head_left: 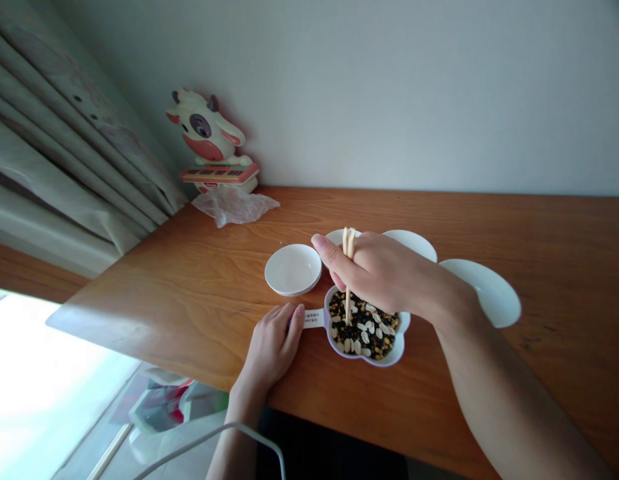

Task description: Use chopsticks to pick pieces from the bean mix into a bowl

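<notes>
My left hand [273,341] is closed around the handle of a white and lilac handled bowl [400,347], which rests on the wooden table. Dark seeds, small yellow grains and pale flat seeds [368,327] fill the bowl. Above it, my right hand [372,270] grips a pair of wooden chopsticks [348,267], held nearly upright. Their tips reach into the mix among the pale seeds; whether they pinch one I cannot tell. A white bowl [293,268] stands just left of my right hand. Another white dish [339,237] is partly hidden behind that hand.
Two more white dishes, a back one [414,245] and a right one [484,291], stand beyond my right forearm. A toy cow with a keyboard [212,143] leans by the wall, a crumpled plastic bag [234,205] before it. A pale cable [214,432] crosses near my left forearm.
</notes>
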{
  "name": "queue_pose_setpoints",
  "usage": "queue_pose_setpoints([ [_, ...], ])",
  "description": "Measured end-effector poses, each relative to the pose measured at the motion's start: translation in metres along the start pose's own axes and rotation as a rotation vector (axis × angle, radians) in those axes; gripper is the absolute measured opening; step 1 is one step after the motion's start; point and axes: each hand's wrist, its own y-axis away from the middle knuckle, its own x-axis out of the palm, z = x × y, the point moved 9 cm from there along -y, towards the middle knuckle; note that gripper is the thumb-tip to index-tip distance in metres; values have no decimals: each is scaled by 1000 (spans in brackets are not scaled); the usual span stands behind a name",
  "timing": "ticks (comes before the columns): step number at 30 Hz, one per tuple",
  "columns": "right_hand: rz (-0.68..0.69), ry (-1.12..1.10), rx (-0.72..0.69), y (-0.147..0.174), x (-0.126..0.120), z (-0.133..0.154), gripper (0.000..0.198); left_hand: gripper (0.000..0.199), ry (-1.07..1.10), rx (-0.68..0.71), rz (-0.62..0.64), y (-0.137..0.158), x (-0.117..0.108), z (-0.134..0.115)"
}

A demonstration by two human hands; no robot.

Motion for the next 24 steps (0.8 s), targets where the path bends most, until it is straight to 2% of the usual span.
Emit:
queue_pose_setpoints([
  [7,-73,-25,-39,1,-10,-1,72,36,-17,-5,12,0,2,2],
  [14,-267,-110,-45,7,-43,-8,73,37,-22,-14,17,1,3,4],
  [19,-422,-67,-9,13,-63,-16,74,37,-22,-17,19,0,3,5],
  [24,-460,-7,15,12,-68,-23,77,37,-19,-13,16,0,3,4],
])
